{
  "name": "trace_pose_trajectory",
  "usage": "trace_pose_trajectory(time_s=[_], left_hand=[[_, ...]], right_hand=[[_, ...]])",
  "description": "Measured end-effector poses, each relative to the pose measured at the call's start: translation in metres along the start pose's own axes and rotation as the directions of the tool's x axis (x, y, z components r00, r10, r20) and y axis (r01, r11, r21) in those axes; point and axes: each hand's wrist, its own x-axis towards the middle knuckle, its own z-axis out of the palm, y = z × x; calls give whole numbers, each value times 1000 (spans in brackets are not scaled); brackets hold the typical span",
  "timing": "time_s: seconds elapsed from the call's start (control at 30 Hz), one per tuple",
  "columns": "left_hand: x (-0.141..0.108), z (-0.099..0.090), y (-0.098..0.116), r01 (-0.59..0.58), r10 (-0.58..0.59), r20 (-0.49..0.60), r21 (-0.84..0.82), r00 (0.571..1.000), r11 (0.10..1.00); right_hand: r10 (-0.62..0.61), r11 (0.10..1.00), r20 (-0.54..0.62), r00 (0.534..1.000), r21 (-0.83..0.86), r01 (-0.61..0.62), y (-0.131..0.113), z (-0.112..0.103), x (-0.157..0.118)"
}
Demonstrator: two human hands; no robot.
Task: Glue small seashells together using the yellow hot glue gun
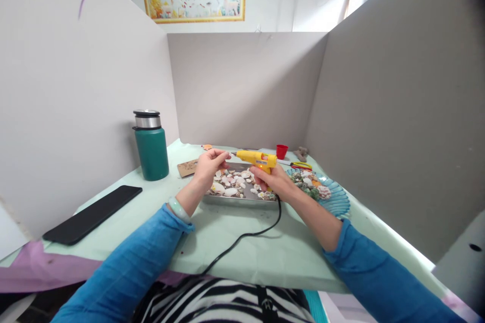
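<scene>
My right hand (275, 179) is wrapped round the handle of a yellow glue gun (256, 158), whose nozzle points left. A black cord runs from its handle down to the table's front edge. My left hand (210, 165) is closed in a pinch near the nozzle tip, on a small whitish piece (229, 156) that looks like a shell. Below both hands lies a metal tray (242, 202) with many white and brown shells (231, 181) in it. Right of my right hand is a blue scalloped glass plate (339, 199) with shells and green pieces on it.
A green bottle (151, 154) and a black phone-like slab (94, 214) stand and lie at the left. Brown card (187, 168) lies behind my left hand. At the back right are a red cup (281, 151) and yellow-handled scissors (301, 165). Grey panels enclose the table.
</scene>
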Motion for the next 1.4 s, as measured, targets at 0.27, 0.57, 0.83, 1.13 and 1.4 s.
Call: trace_pose_trajectory(time_s=[0.27, 0.57, 0.83, 1.13, 1.4], left_hand=[[0, -1, -1, 76, -74, 18, -121, 997, 990], [1, -2, 2, 187, -183, 43, -319, 982, 929], [3, -4, 2, 141, -143, 18, -315, 990, 939], [-1, 0, 7, 193, -168, 107, -301, 980, 934], [-2, 0, 7, 197, -171, 109, -312, 979, 929]], right_hand=[[-108, 947, -61, 992, -311, 84, 2, 1, -2], [-508, 530, 189, 840, -700, 478, 5, -2, -9], [-526, 507, 119, 842, -750, 423, 9, -4, -8], [-524, 516, 83, 848, -761, 393, 14, -5, -5], [-546, 459, 142, 825, -774, 437, 13, -6, -5]])
